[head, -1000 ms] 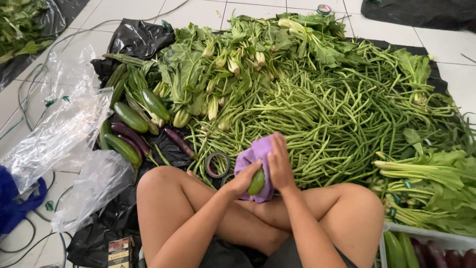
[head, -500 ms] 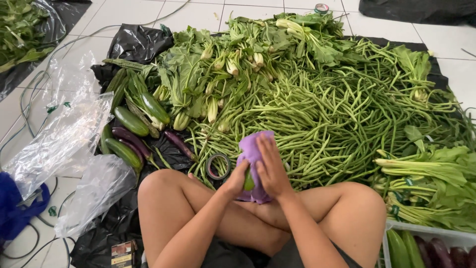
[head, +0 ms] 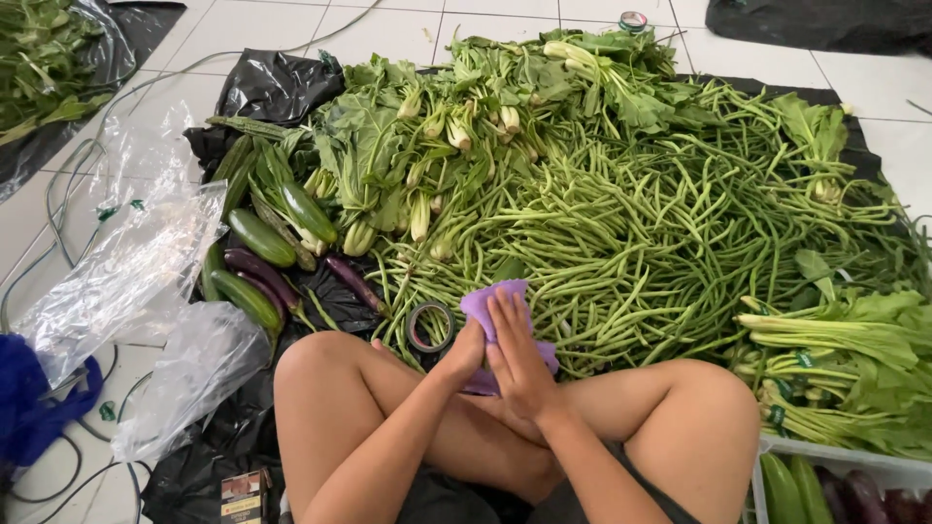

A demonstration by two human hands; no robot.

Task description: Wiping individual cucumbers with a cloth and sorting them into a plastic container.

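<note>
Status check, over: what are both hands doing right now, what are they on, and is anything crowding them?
Left hand and right hand both closed around purple cloth over the lap. Contents of cloth hidden. Tape roll beside the left hand, long beans just ahead.

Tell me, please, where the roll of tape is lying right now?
In the head view the roll of tape lies flat at the near edge of the long beans, just left of the purple cloth in both hands, beyond the person's left knee.
</note>
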